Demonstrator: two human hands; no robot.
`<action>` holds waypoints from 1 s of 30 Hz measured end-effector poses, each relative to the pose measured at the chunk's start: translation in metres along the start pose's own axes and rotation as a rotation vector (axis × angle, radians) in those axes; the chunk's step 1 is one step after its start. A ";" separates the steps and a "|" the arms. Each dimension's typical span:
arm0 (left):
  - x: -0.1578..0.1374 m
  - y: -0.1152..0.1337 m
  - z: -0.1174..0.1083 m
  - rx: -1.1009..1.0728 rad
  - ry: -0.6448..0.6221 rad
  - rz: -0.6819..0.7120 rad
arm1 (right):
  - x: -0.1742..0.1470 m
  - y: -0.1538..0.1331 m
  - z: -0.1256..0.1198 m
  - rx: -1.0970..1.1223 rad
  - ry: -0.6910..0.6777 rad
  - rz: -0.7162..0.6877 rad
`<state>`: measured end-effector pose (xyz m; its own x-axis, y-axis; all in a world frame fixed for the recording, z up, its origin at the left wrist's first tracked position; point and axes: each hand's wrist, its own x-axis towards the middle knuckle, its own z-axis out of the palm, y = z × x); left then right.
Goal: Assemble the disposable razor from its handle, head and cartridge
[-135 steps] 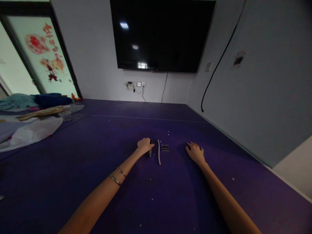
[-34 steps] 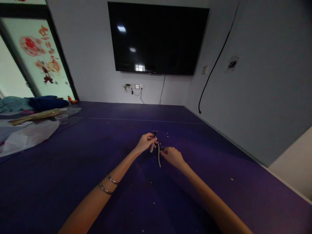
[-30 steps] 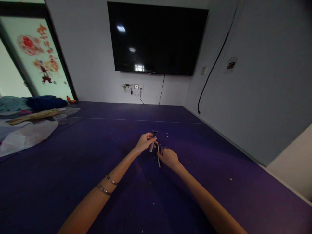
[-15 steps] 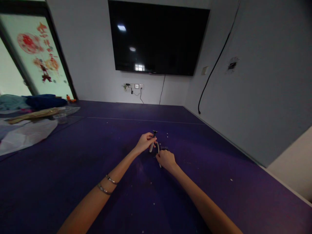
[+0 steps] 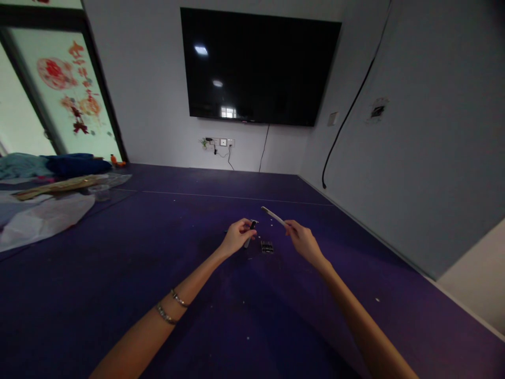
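Observation:
My left hand [image 5: 236,238] is closed in a pinch on a razor [image 5: 248,243], with a dark upper part, a grey handle and a small crosswise head at the top. Held out to the right, my right hand [image 5: 303,242] grips a slim white stick [image 5: 276,217]. Its free end points up and left and looks darker; whether it is a brush is too small to tell. Between and below the hands, a small dark case [image 5: 267,247] with clear-looking edges lies on the purple surface [image 5: 189,326], touched by neither hand.
White specks [image 5: 377,299] are scattered over the surface. At the left lie a white plastic sheet [image 5: 51,223], a clear cup [image 5: 101,193], dark blue cloth [image 5: 79,165] and a small orange object [image 5: 116,161]. A black cable [image 5: 335,138] hangs on the right wall, near a television [image 5: 260,68].
My right hand has moved right and up from beside the case, lifting the white stick and uncovering the case. The razor stays in my left hand, slightly turned.

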<state>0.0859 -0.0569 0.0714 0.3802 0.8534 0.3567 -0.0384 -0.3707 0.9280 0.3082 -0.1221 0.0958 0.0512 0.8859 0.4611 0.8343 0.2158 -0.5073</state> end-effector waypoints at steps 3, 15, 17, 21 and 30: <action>-0.004 0.003 -0.001 0.028 0.022 0.043 | 0.004 0.005 -0.021 0.180 0.018 -0.090; -0.016 0.014 0.006 0.046 0.000 0.071 | -0.005 -0.037 -0.048 0.311 -0.076 -0.194; -0.017 0.017 0.008 0.051 -0.001 0.070 | -0.005 -0.036 -0.046 0.311 -0.087 -0.187; -0.019 0.023 0.010 0.036 -0.023 0.081 | -0.003 -0.025 -0.042 0.296 -0.051 -0.137; -0.019 0.027 0.008 0.026 -0.018 0.084 | -0.002 -0.026 -0.036 0.394 -0.089 -0.146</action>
<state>0.0848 -0.0858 0.0894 0.3928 0.8123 0.4311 -0.0468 -0.4505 0.8916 0.3064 -0.1447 0.1343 -0.1138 0.8625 0.4931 0.5551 0.4668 -0.6884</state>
